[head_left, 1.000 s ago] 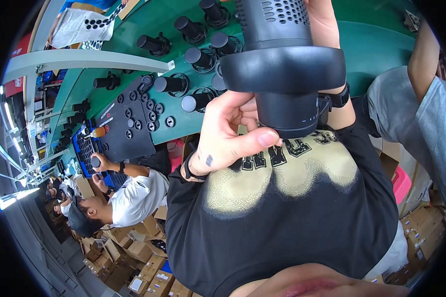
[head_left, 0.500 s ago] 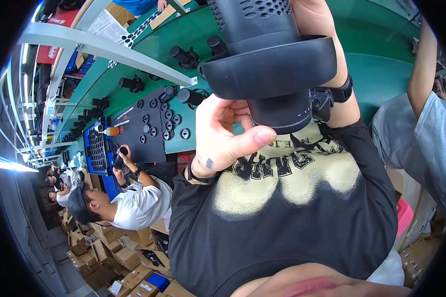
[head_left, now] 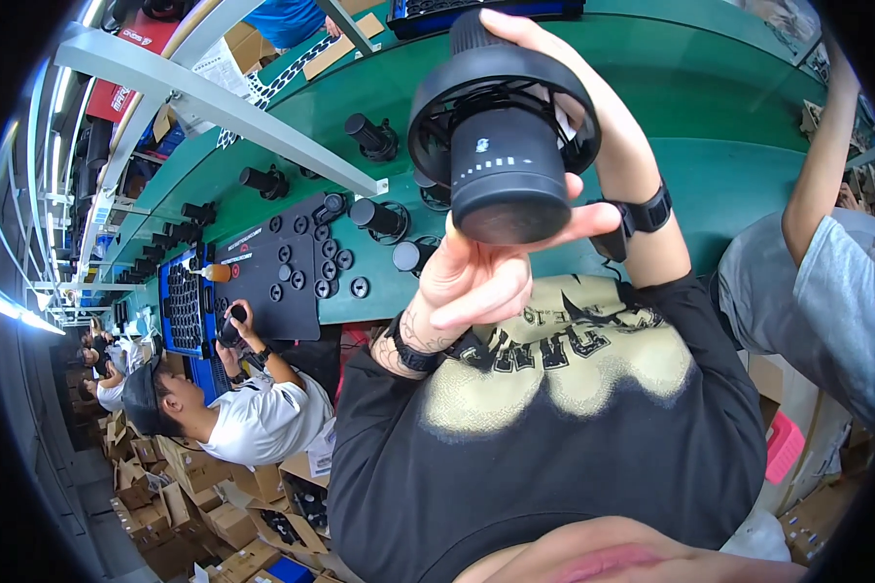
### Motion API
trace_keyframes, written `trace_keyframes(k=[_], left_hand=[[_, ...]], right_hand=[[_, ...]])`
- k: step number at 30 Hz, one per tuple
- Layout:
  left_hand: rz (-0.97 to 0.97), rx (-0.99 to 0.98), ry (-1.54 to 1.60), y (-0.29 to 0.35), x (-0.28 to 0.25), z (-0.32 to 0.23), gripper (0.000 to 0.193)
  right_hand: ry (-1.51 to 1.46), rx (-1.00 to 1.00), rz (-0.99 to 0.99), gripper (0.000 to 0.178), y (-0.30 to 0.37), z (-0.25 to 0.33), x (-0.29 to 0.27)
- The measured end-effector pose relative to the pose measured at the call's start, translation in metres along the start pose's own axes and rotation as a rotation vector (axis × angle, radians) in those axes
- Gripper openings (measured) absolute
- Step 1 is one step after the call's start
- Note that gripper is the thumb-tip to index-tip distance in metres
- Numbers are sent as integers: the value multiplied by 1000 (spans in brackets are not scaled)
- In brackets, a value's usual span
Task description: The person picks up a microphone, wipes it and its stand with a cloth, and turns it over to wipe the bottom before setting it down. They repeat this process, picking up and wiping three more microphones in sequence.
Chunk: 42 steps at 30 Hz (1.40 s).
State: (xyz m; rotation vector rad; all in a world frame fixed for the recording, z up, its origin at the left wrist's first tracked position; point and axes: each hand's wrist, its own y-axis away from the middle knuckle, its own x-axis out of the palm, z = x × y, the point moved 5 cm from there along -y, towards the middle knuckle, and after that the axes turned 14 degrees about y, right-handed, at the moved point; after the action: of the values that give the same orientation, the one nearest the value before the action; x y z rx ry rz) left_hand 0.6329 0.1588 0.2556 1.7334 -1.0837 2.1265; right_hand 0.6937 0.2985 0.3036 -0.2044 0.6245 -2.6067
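Note:
Both my hands hold a black cylindrical device [head_left: 510, 160] above the bench. It has a wide openwork ring around its middle, a ribbed far end and a smooth barrel with small pale marks. The barrel's flat end tilts toward me. My left hand [head_left: 481, 282] supports the barrel from below and behind, with fingers showing past its right side. My right hand [head_left: 564, 63] grips the ribbed far end, and its remaining fingers are hidden behind the ring. Similar black devices [head_left: 379, 220] stand on the green bench [head_left: 690, 185] just beyond my left forearm.
Several small black round parts [head_left: 327, 289] lie on a dark mat [head_left: 262, 248] at left. A grey metal post [head_left: 233, 107] slants over the bench. A co-worker [head_left: 253, 418] handles a black part beside a blue tray [head_left: 187, 306]. Another person [head_left: 797, 272] stands at right.
The device has tilted and shifted slightly left and away, bringing its marked barrel and flat end into view. My right hand now shows at the far end; my left fingers have spread around the barrel.

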Motion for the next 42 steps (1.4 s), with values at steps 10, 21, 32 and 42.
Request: trace_keyframes(k=[10,21,32,42], left_hand=[[19,-103,157,-8,-12,-6,74],[-121,-92,187,-18,-33,-19,68],[-160,-82,82,-26,-16,-10,73],[-128,24,-365,-17,14,-6,72]], right_hand=[[523,239,-81,30,-2,11,-39],[203,207,-225,30,-6,19,-55],[288,169,-143,39,-14,41,-50],[252,2,5,41,-26,81,-16]])
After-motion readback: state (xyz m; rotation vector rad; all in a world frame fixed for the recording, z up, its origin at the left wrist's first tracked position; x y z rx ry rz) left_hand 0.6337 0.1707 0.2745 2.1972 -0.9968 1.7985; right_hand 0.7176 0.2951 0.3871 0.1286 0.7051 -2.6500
